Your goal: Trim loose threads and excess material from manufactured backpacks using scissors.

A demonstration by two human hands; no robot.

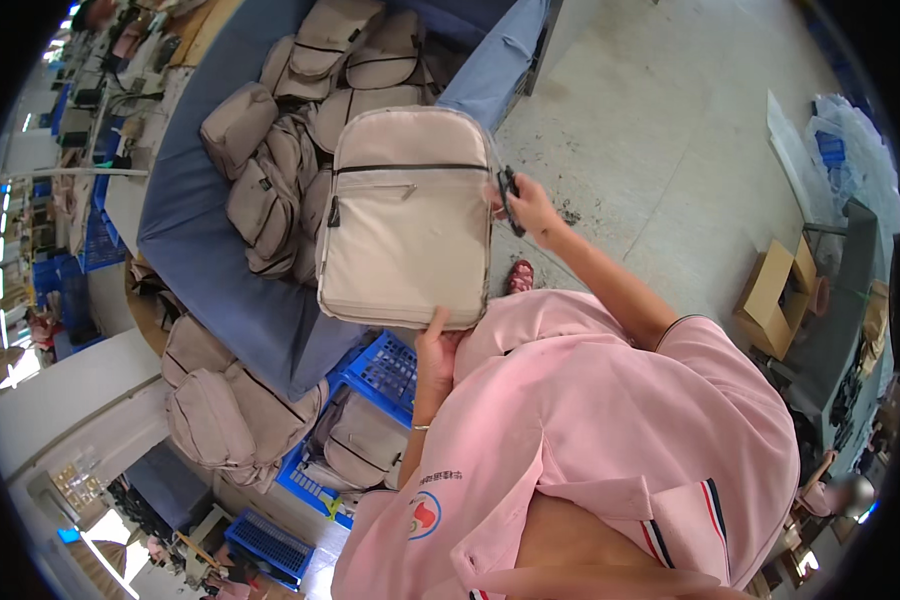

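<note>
A beige backpack (410, 245) is held up in front of me, its flat front with a dark zip line and a small zipped pocket facing up. My left hand (435, 352) grips its bottom edge, the thumb on the front and the other fingers mostly hidden underneath. At the backpack's right side, my right hand (536, 208) is closed round black-handled scissors (511, 200). Their blades are hard to make out against the edge. Behind the backpack, several similar beige backpacks (262, 212) lie heaped in a large blue cloth-lined bin (195, 225).
More beige bags (215, 415) are piled below the bin at the left. Beside them stands a blue plastic crate (385, 370) with bags near it. An open cardboard box (765, 310) sits at the right next to a grey table (838, 330). Thread scraps litter the concrete floor (660, 130).
</note>
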